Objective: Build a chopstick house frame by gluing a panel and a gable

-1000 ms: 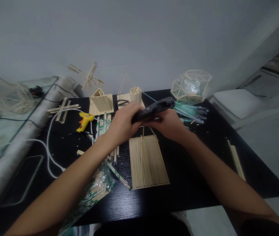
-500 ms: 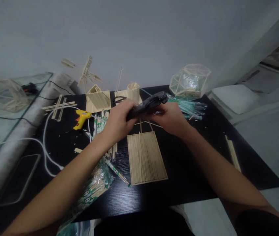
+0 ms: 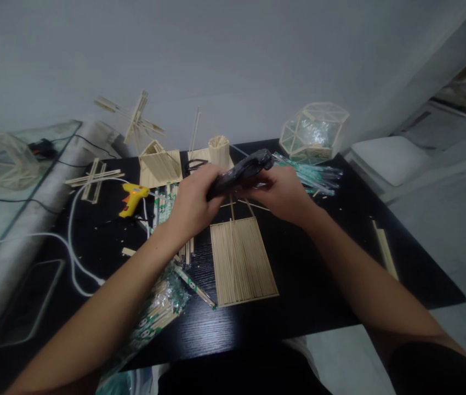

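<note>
Above the middle of the table, my left hand [image 3: 194,198] is closed round a dark, long black tool [image 3: 239,174] whose exact kind I cannot make out. My right hand [image 3: 284,192] is close beside the tool's far end, fingers pinched together; what they grip is hidden. Below both hands lies a flat rectangular panel of bamboo sticks [image 3: 244,263], side by side in a thin frame. Two loose sticks [image 3: 233,211] run from the panel's top edge up toward my hands.
On the black table [image 3: 311,296], a yellow glue gun [image 3: 133,200], wrapped chopsticks [image 3: 163,307] and a phone [image 3: 31,302] are at left. Behind stand a stick windmill model [image 3: 159,164] and a round stick holder [image 3: 219,151]. A polyhedron frame [image 3: 315,131] sits at back right.
The whole view has shifted slightly, with the scene moving a little left and up. Both hands keep nearly the same pose round the black tool; the panel has not visibly moved on the table.
</note>
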